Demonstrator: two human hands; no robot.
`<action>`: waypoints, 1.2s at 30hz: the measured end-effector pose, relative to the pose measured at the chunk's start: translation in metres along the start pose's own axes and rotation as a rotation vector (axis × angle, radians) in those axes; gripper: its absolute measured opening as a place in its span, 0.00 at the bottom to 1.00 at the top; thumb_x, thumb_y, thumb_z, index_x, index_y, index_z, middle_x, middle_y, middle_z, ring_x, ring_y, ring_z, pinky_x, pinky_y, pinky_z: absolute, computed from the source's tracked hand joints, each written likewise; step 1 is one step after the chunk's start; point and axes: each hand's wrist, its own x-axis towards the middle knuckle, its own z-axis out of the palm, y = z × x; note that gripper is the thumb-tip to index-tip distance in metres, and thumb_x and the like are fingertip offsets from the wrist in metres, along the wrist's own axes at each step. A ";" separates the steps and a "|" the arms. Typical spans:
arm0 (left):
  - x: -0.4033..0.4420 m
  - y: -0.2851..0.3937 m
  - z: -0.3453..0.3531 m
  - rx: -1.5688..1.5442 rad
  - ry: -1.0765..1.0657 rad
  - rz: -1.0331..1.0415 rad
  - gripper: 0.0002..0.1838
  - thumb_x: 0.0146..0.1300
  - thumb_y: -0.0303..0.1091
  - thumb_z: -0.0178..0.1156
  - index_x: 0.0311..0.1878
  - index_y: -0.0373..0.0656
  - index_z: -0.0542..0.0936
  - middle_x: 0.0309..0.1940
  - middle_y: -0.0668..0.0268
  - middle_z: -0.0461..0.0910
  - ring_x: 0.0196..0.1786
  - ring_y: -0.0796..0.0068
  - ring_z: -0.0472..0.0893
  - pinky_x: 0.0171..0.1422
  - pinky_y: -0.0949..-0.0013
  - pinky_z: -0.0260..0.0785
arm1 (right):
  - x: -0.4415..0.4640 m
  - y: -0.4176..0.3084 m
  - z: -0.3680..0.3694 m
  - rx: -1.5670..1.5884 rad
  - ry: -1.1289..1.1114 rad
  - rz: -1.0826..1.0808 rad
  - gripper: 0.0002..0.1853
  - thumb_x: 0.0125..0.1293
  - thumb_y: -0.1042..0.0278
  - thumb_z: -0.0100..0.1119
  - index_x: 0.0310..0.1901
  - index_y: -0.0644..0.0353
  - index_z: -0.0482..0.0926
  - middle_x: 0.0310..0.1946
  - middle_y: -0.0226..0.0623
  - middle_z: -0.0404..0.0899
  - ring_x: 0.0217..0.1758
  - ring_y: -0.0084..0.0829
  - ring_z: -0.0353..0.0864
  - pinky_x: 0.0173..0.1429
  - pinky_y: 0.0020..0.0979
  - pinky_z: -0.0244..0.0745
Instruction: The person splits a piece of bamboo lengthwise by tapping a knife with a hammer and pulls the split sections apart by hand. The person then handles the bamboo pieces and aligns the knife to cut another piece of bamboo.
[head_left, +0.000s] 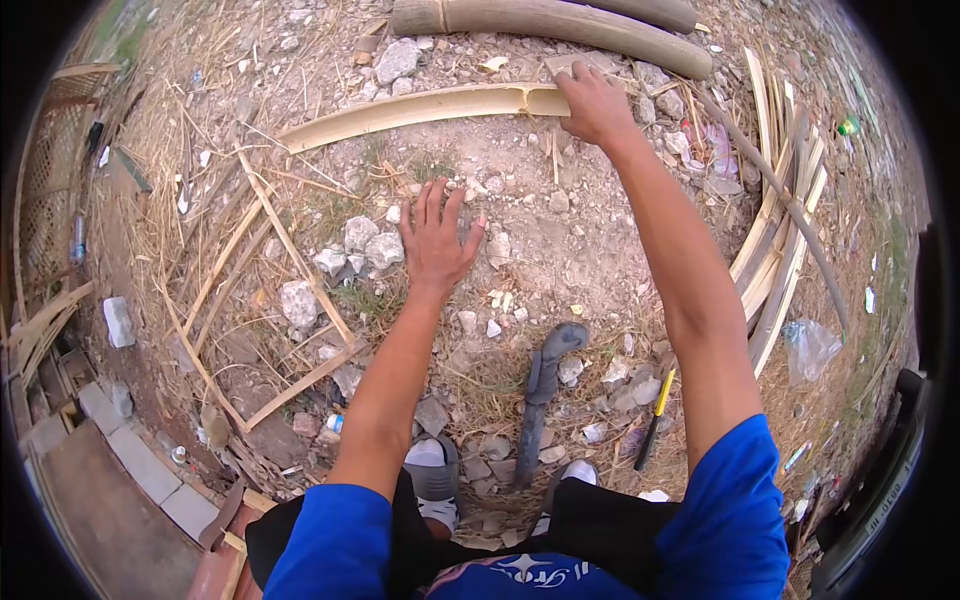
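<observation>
My right hand (pixel 596 104) is closed around the right end of a split bamboo length (pixel 420 108), which lies with its pale hollow side showing and a node near my fingers. My left hand (pixel 437 238) is open, fingers spread, low over the stony ground and apart from the bamboo. Just left of it sit several pale rocks (pixel 384 250). Between my feet and my hands lies a dark, long tool (pixel 541 385) with a curved, knobbed end; its exact kind I cannot make out. A yellow and black tool (pixel 656 418) rests to the right of it.
Whole bamboo poles (pixel 570 35) lie beyond my right hand. Split bamboo strips (pixel 780 230) are piled at the right, near a plastic bag (pixel 810 348). A thin wooden frame (pixel 275 235) lies at left. Rubble and dry straw cover the ground. A vehicle edge (pixel 880 490) shows lower right.
</observation>
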 end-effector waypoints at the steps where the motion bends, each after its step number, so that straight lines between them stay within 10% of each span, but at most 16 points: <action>1: 0.000 0.001 0.000 0.001 0.004 0.004 0.27 0.67 0.50 0.60 0.65 0.49 0.72 0.70 0.57 0.65 0.76 0.56 0.60 0.79 0.42 0.43 | -0.005 0.007 -0.002 -0.005 0.029 -0.038 0.30 0.51 0.67 0.71 0.58 0.51 0.74 0.51 0.36 0.77 0.57 0.41 0.80 0.59 0.46 0.76; 8: -0.004 0.003 -0.002 0.016 -0.003 -0.010 0.29 0.67 0.51 0.60 0.67 0.49 0.71 0.71 0.57 0.65 0.77 0.57 0.59 0.80 0.43 0.43 | -0.049 0.089 -0.124 -0.288 0.564 -0.306 0.24 0.52 0.70 0.69 0.52 0.49 0.73 0.36 0.31 0.81 0.43 0.38 0.84 0.50 0.38 0.80; 17: -0.022 0.011 -0.016 0.037 0.023 0.079 0.31 0.67 0.51 0.60 0.69 0.49 0.68 0.74 0.59 0.61 0.78 0.57 0.58 0.79 0.36 0.41 | -0.203 0.150 -0.226 -0.605 0.210 -0.016 0.17 0.61 0.76 0.59 0.51 0.48 0.79 0.35 0.31 0.83 0.44 0.34 0.84 0.50 0.40 0.75; 21: 0.003 0.049 -0.064 -0.104 0.214 0.296 0.33 0.65 0.49 0.64 0.69 0.45 0.67 0.70 0.55 0.66 0.74 0.55 0.63 0.78 0.42 0.49 | -0.266 0.143 -0.220 -0.627 0.375 -0.077 0.09 0.68 0.70 0.57 0.48 0.49 0.79 0.38 0.30 0.83 0.47 0.30 0.83 0.56 0.37 0.73; 27: 0.054 0.178 -0.178 -0.254 -0.122 0.746 0.44 0.57 0.57 0.71 0.69 0.40 0.66 0.64 0.49 0.72 0.68 0.47 0.71 0.74 0.51 0.62 | -0.292 0.099 -0.249 -0.625 0.451 -0.075 0.09 0.66 0.72 0.59 0.48 0.52 0.79 0.39 0.29 0.84 0.48 0.28 0.83 0.60 0.35 0.71; 36: 0.044 0.270 -0.234 -0.576 -0.256 0.554 0.36 0.57 0.48 0.73 0.63 0.37 0.74 0.61 0.47 0.77 0.66 0.48 0.75 0.68 0.53 0.68 | -0.289 -0.022 -0.311 -0.757 0.607 -0.139 0.07 0.59 0.64 0.63 0.39 0.51 0.83 0.41 0.27 0.84 0.57 0.29 0.79 0.82 0.50 0.44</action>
